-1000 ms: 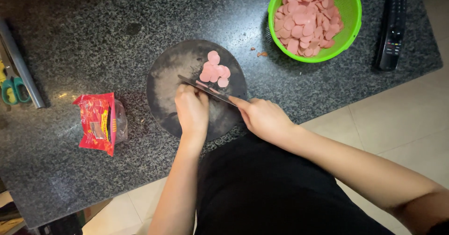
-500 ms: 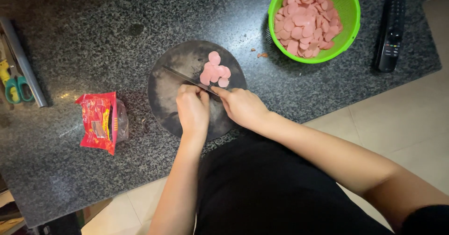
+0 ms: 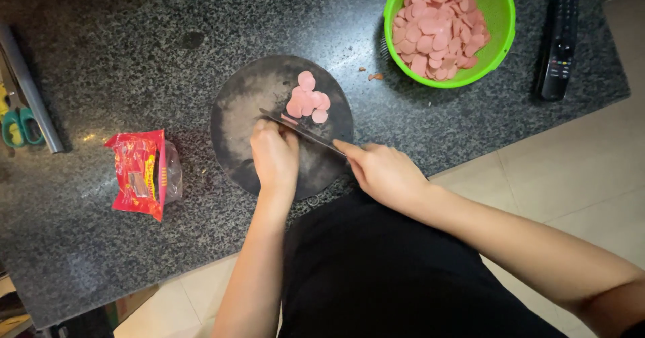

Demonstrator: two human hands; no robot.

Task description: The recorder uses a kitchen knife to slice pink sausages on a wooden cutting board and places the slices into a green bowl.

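Pink slices (image 3: 308, 101) lie piled far on the round board (image 3: 235, 119) — the green bowl (image 3: 500, 35) (far right on the worktop) is already heaped. Left hand (image 3: 274, 155) pins a hidden piece; right hand (image 3: 383, 171) grips the knife (image 3: 302, 131) mid-cut — seemingly little left.

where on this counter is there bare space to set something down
Bare counter lies left of the round board, above the red packet; more lies between the green bowl and the board. It is crowded on the board: slices, knife, left hand, right hand.
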